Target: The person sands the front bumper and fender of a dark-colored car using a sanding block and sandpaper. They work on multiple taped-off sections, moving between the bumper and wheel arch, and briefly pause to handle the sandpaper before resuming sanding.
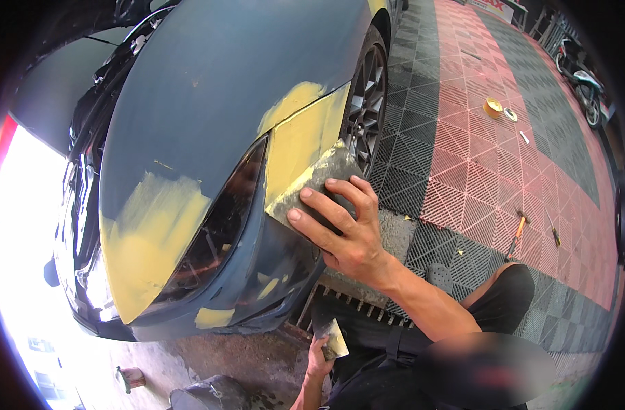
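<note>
The right grip is closed round a broad grey spreader, fingers splayed over its face, its yellow-smeared edge against the yellow filler just ahead, on the car's fender. The left grip, below and nearer the body, pinches a small plate with filler on it. Beyond the right grip stands the wheel; off to its left lies the dark headlight. Good work here likely calls for even finger pressure, a low, steady blade angle, long overlapping strokes and thinly feathered borders, with the panel seam and headlight edge wiped clean.
</note>
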Motion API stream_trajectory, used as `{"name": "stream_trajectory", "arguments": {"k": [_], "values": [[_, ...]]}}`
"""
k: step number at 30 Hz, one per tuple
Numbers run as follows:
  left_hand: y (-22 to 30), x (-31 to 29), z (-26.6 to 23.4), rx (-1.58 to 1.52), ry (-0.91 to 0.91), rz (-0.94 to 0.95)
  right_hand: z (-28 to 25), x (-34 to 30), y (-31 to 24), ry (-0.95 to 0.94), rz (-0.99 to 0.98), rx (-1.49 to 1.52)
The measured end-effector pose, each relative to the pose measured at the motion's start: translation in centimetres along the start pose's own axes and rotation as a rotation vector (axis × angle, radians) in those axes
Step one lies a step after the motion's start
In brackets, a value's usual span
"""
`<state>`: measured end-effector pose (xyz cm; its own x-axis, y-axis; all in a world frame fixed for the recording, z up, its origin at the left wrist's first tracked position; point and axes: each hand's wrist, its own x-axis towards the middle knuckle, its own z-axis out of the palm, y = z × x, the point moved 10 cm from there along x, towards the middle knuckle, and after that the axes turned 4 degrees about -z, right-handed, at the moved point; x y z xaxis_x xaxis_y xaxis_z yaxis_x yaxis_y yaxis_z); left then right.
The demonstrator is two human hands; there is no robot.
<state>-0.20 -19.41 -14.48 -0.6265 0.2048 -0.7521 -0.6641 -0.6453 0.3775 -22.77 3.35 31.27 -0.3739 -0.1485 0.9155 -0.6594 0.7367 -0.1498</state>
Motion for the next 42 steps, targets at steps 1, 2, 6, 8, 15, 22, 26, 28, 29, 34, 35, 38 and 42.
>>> {"name": "stream_trajectory", "arguments": {"k": [1, 2, 6, 8, 15, 22, 26, 28, 29, 34, 35, 38, 42], "values": [[0.1, -0.3, 0.3, 0.005, -0.001, 0.000, -0.7, 0.2, -0.2, -0.004, -0.006, -0.013], [0.2, -0.4, 0.5, 0.010, -0.002, -0.001, -1.2, 0.5, 0.1, 0.027, 0.008, -0.012], [0.2, -0.2, 0.1, 0.013, -0.010, -0.003, -2.4, 2.6, 2.5, 0.123, 0.055, -0.043], [0.2, -0.1, 0.3, 0.021, -0.019, 0.005, -2.5, 3.5, 3.7, 0.137, 0.067, -0.086], [0.2, 0.1, 0.0, 0.029, -0.012, 0.007, -1.9, 4.9, 4.9, 0.181, 0.085, -0.060], [0.2, 0.0, 0.1, 0.042, -0.014, -0.010, -1.3, 4.5, 3.1, 0.124, 0.081, -0.073], [0.1, 0.2, -0.3, 0.044, -0.027, -0.011, -0.5, 2.7, 0.7, 0.083, 0.126, -0.032], [0.1, 0.0, -0.1, 0.047, -0.028, -0.015, -0.1, 2.1, -0.4, 0.024, 0.149, -0.017], [0.1, -0.1, 0.2, 0.048, -0.029, -0.018, 0.0, 1.7, -1.0, 0.012, 0.158, -0.004], [0.1, 0.0, -0.3, 0.038, -0.001, -0.021, 1.1, -0.3, -2.9, -0.033, 0.181, 0.051], [0.1, 0.0, -0.4, 0.035, 0.002, -0.022, 1.3, -0.5, -3.0, -0.034, 0.185, 0.060], [0.0, -0.1, -0.3, 0.035, 0.012, -0.031, 1.6, -0.9, -3.4, -0.055, 0.199, 0.073], [0.3, -0.3, 0.4, 0.031, -0.005, -0.013, 1.5, -1.3, -3.9, -0.054, 0.199, 0.079]]}}
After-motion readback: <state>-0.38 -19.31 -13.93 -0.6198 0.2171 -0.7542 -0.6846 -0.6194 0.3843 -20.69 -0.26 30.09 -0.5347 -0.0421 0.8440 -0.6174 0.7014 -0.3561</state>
